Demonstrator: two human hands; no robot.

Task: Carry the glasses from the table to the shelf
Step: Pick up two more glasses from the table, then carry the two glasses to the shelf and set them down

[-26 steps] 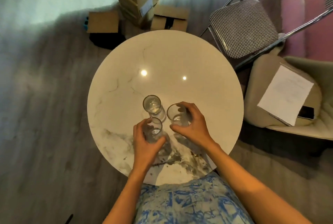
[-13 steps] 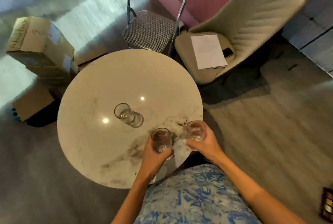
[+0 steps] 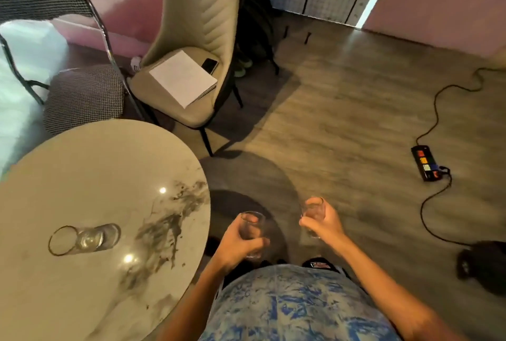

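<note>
My left hand (image 3: 241, 244) grips a clear drinking glass (image 3: 251, 224) upright, held over the floor just right of the table. A second clear glass (image 3: 313, 210) is gripped in my right hand (image 3: 324, 224), a little farther right and at about the same height. A third glass (image 3: 83, 239) stands on the round marble table (image 3: 90, 176) at the left, apart from both hands. No shelf is in view.
A beige chair (image 3: 191, 47) with papers and a phone stands beyond the table, beside a checkered folding chair (image 3: 82, 94). A power strip (image 3: 427, 162) and its black cable (image 3: 432, 118) lie on the wood floor at the right. A dark object (image 3: 484, 266) sits at the right edge.
Both hands lifted a glass off the table and carried it rightward past the table's edge. My view swung right, so the table and the third glass now lie at the left.
</note>
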